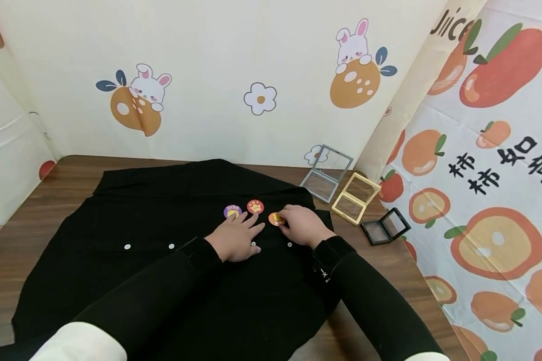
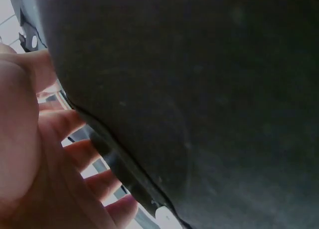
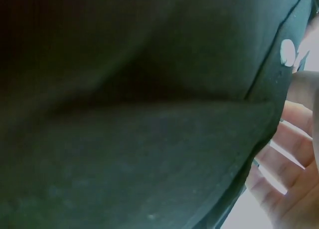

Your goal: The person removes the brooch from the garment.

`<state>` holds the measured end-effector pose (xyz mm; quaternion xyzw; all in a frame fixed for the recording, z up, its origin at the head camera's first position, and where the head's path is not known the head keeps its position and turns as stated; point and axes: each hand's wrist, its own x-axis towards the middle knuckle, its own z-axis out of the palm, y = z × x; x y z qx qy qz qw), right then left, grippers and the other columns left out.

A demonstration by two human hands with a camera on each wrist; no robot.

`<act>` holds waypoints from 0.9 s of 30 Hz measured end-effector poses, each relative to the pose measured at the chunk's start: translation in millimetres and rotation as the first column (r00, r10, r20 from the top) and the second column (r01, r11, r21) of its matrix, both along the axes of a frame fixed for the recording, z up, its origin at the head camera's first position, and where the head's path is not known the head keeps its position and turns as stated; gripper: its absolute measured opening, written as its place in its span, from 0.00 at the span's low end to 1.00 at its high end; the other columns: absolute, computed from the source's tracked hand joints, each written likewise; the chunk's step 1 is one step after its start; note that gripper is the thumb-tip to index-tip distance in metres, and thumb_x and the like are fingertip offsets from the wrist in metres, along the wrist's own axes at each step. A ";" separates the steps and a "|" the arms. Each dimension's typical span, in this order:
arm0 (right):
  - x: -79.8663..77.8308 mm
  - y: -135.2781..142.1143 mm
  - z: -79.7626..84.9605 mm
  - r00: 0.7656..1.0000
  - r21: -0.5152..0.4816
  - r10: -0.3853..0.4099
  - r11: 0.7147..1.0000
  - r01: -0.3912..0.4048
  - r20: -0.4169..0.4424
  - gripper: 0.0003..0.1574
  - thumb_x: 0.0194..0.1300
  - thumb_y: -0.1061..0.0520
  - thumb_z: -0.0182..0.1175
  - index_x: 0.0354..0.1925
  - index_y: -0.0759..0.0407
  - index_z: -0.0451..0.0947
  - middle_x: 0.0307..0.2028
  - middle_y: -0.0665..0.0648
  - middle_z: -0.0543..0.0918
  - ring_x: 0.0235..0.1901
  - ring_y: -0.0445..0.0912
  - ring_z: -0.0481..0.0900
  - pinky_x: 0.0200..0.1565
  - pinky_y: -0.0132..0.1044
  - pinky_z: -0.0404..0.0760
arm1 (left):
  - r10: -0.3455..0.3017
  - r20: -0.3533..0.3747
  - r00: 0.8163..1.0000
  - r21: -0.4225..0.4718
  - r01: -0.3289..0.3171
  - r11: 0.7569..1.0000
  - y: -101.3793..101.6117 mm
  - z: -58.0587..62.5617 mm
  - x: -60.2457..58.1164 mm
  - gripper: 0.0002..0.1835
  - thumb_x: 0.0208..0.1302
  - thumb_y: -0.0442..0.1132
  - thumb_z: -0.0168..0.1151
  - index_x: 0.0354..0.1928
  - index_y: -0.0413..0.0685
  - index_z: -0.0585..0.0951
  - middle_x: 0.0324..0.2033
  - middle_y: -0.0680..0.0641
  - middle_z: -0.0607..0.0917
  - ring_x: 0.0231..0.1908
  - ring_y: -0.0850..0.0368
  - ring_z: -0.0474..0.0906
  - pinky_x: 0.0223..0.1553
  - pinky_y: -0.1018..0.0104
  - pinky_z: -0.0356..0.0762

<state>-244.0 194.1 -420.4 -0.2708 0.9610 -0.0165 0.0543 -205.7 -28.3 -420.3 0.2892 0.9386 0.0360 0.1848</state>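
Observation:
A black shirt (image 1: 162, 291) with several white buttons lies spread over the table. On it, a purple round badge (image 1: 232, 210) and a red one with a paw print (image 1: 255, 206) sit side by side. My left hand (image 1: 237, 235) rests on the shirt with its fingers spread, fingertips at the lower edges of these two badges. To the right, my right hand (image 1: 304, 225) pinches an orange round badge (image 1: 276, 219) by its right side, between thumb and index finger, against the cloth. Both wrist views mostly show black fabric, with the left fingers (image 2: 102, 184) and right fingers (image 3: 291, 144) at its edge.
Three hinged frames with clear panes stand open on the table's right: grey (image 1: 327, 173), cream (image 1: 356, 198) and black (image 1: 385, 227). The brown wooden table (image 1: 9, 281) meets a cream printed curtain (image 1: 217, 135) behind and a fruit-patterned one (image 1: 488, 175) on the right.

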 end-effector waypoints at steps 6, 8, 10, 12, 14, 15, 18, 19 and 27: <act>0.4 0.6 -1.2 1.000 -0.016 0.010 1.000 -0.010 -0.014 0.20 0.73 0.54 0.63 0.60 0.56 0.83 0.52 0.54 0.83 0.48 0.47 0.82 0.56 0.44 0.79 | -0.009 -0.022 1.000 -0.020 0.009 1.000 1.0 -1.0 1.2 0.39 0.77 0.64 0.51 0.82 0.58 0.58 0.81 0.47 0.52 0.79 0.42 0.45 0.76 0.42 0.44; 0.4 0.9 -1.0 1.000 -0.026 0.008 1.000 -0.008 -0.011 0.19 0.74 0.55 0.63 0.60 0.57 0.83 0.52 0.54 0.83 0.48 0.47 0.82 0.56 0.44 0.79 | -0.014 -0.029 0.999 -0.025 0.013 1.000 1.4 -1.9 0.8 0.39 0.77 0.64 0.51 0.82 0.58 0.58 0.81 0.47 0.52 0.79 0.42 0.45 0.76 0.42 0.44; -0.4 1.1 -1.0 1.000 -0.030 0.007 1.000 -0.007 -0.006 0.19 0.74 0.56 0.62 0.60 0.57 0.82 0.52 0.54 0.83 0.48 0.47 0.82 0.56 0.44 0.79 | -0.015 -0.032 0.999 -0.029 0.014 0.999 1.6 -2.7 0.4 0.39 0.76 0.64 0.50 0.82 0.58 0.58 0.81 0.47 0.52 0.79 0.42 0.45 0.76 0.42 0.44; -1.3 1.2 -1.1 1.000 -0.041 0.010 0.999 -0.011 -0.009 0.19 0.74 0.56 0.62 0.60 0.57 0.82 0.52 0.54 0.83 0.49 0.47 0.82 0.56 0.44 0.79 | -0.013 -0.034 0.999 -0.031 0.012 0.999 1.5 -3.6 0.0 0.39 0.76 0.64 0.50 0.82 0.59 0.58 0.81 0.47 0.52 0.79 0.42 0.45 0.76 0.42 0.44; -2.7 1.2 -0.7 1.000 -0.060 0.013 0.998 -0.013 -0.005 0.18 0.74 0.56 0.61 0.59 0.57 0.83 0.52 0.54 0.84 0.49 0.47 0.82 0.57 0.44 0.78 | -0.008 -0.032 0.999 -0.030 0.007 1.000 1.3 -4.0 -0.5 0.39 0.76 0.64 0.50 0.82 0.59 0.58 0.81 0.47 0.52 0.79 0.42 0.45 0.76 0.42 0.44; -3.5 1.3 -0.5 1.000 -0.069 0.011 0.998 -0.011 0.001 0.18 0.75 0.56 0.61 0.59 0.57 0.83 0.52 0.54 0.84 0.50 0.47 0.82 0.58 0.44 0.78 | -0.006 -0.032 0.999 -0.029 0.005 1.000 1.2 -4.2 -0.6 0.39 0.76 0.64 0.50 0.82 0.59 0.58 0.81 0.47 0.52 0.79 0.42 0.45 0.76 0.42 0.44; -5.4 1.9 0.2 1.000 -0.112 -0.008 0.994 0.010 0.021 0.17 0.75 0.56 0.61 0.58 0.57 0.84 0.51 0.54 0.85 0.49 0.46 0.82 0.57 0.45 0.78 | -0.003 -0.031 1.000 -0.023 0.002 1.000 0.9 -4.5 -0.7 0.39 0.76 0.64 0.51 0.82 0.59 0.58 0.81 0.47 0.52 0.79 0.42 0.45 0.76 0.42 0.44; -6.0 2.3 0.6 0.999 -0.127 -0.019 0.992 0.023 0.032 0.16 0.75 0.56 0.61 0.57 0.57 0.84 0.50 0.54 0.85 0.48 0.46 0.82 0.57 0.45 0.79 | -0.004 -0.032 0.999 -0.022 0.003 1.000 0.8 -4.5 -0.7 0.39 0.76 0.64 0.51 0.82 0.59 0.58 0.81 0.47 0.52 0.79 0.42 0.45 0.76 0.42 0.44; -12.0 7.7 4.0 0.980 -0.256 -0.125 0.953 0.161 0.152 0.11 0.77 0.52 0.61 0.51 0.51 0.86 0.43 0.50 0.84 0.37 0.43 0.79 0.46 0.43 0.79 | -0.009 -0.032 0.999 -0.010 0.009 1.000 0.4 -3.4 -0.8 0.39 0.76 0.64 0.51 0.82 0.58 0.59 0.81 0.47 0.52 0.79 0.42 0.45 0.76 0.42 0.44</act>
